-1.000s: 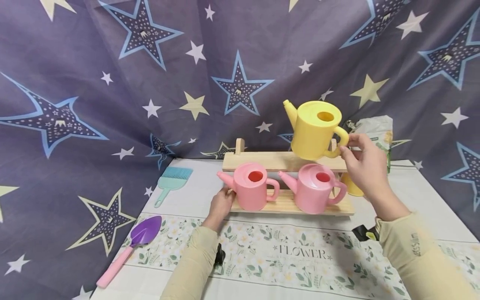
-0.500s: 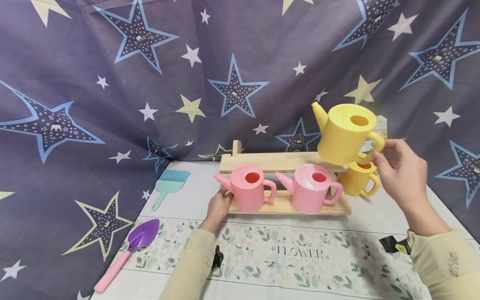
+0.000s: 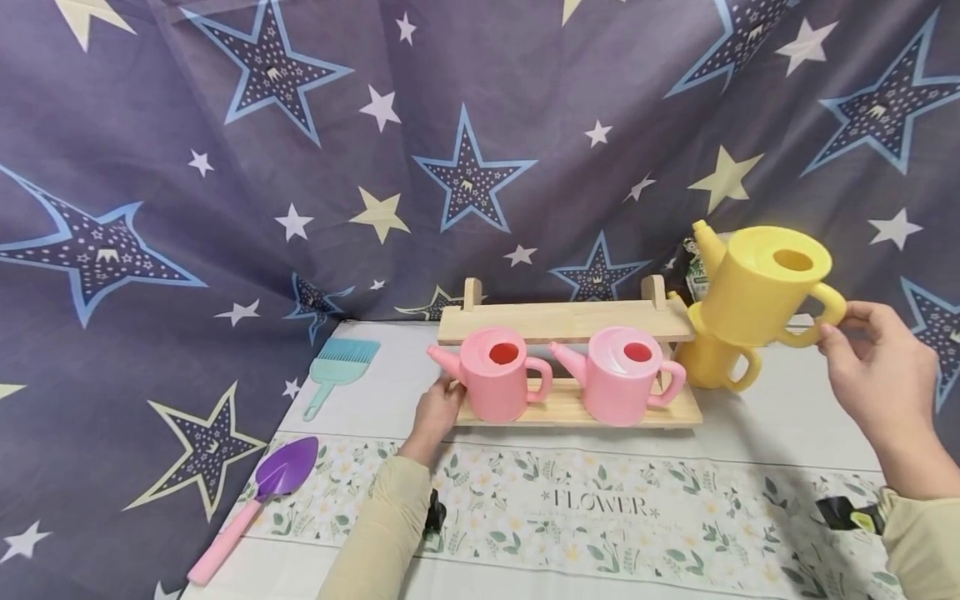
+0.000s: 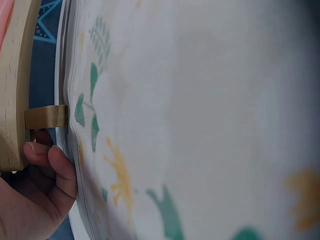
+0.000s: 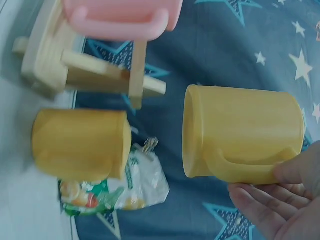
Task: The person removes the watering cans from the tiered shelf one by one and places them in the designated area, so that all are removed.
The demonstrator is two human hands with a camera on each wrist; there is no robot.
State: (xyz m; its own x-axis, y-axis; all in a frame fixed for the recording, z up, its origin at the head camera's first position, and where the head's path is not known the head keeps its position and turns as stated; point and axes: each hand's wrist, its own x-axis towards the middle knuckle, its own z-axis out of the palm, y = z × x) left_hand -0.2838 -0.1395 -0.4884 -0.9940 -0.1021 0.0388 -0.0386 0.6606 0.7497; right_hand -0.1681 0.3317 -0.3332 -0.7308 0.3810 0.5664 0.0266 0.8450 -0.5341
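A yellow watering can (image 3: 757, 287) hangs in the air at the right, its handle pinched by my right hand (image 3: 885, 367). The right wrist view shows the thumb and fingers on that can's handle (image 5: 245, 172). Two pink watering cans, one at the left (image 3: 493, 379) and one at the right (image 3: 618, 383), stand on the lower board of a wooden two-step rack (image 3: 566, 321). My left hand (image 3: 437, 412) is at the rack's left end; in the left wrist view its curled fingers (image 4: 62, 172) touch the lower board (image 4: 12, 100), with the fingertips partly hidden.
A second yellow watering can (image 3: 708, 362) stands on the table right of the rack, partly behind the raised one. Behind it is a printed bag (image 5: 142, 180). A teal brush (image 3: 337, 371) and a purple trowel with a pink handle (image 3: 285, 468) lie at the left.
My right hand has carried the yellow watering can from above the rack's upper board to the right and slightly down. The left hand stays at the rack's left end.
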